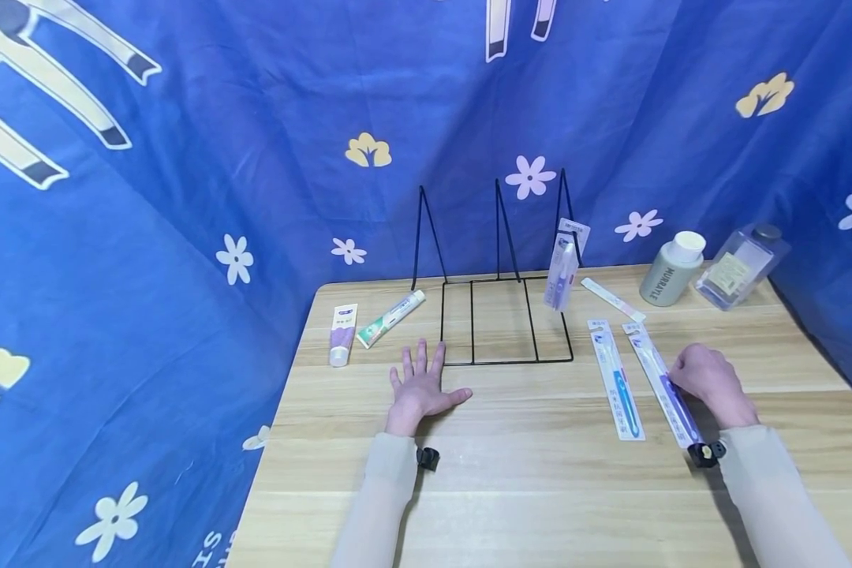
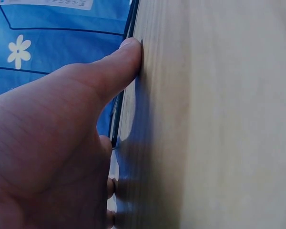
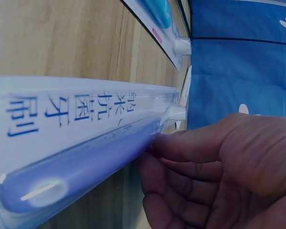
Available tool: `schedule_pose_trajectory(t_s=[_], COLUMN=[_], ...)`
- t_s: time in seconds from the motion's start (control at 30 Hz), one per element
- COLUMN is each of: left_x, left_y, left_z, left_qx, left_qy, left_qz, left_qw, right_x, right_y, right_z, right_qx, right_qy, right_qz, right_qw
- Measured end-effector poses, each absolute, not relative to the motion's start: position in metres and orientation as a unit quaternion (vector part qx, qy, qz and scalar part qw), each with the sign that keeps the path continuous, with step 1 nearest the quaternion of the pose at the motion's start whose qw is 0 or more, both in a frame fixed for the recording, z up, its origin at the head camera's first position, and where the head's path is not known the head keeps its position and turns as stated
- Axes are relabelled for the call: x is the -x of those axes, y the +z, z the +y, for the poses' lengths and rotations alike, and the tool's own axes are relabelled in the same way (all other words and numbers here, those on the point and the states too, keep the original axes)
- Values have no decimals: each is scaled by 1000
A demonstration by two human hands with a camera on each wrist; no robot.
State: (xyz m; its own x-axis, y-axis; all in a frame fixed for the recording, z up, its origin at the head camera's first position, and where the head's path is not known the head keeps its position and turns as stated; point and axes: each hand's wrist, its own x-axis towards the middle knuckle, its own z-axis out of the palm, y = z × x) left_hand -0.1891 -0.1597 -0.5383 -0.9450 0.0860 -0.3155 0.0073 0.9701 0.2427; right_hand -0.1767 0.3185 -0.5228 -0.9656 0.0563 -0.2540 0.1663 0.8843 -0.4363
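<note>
Wooden table [image 1: 539, 497]: right hand [image 1: 710, 380] pinches the purple toothbrush pack [image 1: 662, 385] by its right edge, long axis slanting far-left to near-right; left hand [image 1: 419, 390], fingers spread, lies farther.

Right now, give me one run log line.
left hand: spread at wire rack | right hand: pinching purple toothbrush pack | blue toothbrush pack: on table

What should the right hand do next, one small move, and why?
Probably lift the purple-handled toothbrush in its white, clear-fronted pack toward the black wire rack: the right hand pinches the pack, and another purple packaged toothbrush hangs there.
</note>
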Motion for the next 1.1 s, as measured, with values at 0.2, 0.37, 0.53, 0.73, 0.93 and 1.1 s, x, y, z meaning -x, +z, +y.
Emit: schedule_pose_trajectory(t_s=[0.2,0.37,0.53,0.73,0.93,1.1], left_x=[189,189,189,190,191,191], left_y=[-539,-539,-538,-539,-540,-540], left_z=[-160,-160,-160,-160,-159,-159], left_qx=[-26,-25,-25,-22,-19,-20], left_qy=[119,119,121,116,115,117], left_qz=[979,979,979,979,978,978], left_qw=[163,163,164,167,172,172], right_x=[177,178,177,173,170,169], right_y=[-512,-499,-487,-481,-479,-481], right_z=[315,308,294,274,253,240], right_qx=[-69,-57,-40,-21,20,31], right_qy=[-239,-239,-239,-240,-239,-225], right_qz=[959,963,967,970,969,972], right_qw=[138,114,80,29,-62,-63])
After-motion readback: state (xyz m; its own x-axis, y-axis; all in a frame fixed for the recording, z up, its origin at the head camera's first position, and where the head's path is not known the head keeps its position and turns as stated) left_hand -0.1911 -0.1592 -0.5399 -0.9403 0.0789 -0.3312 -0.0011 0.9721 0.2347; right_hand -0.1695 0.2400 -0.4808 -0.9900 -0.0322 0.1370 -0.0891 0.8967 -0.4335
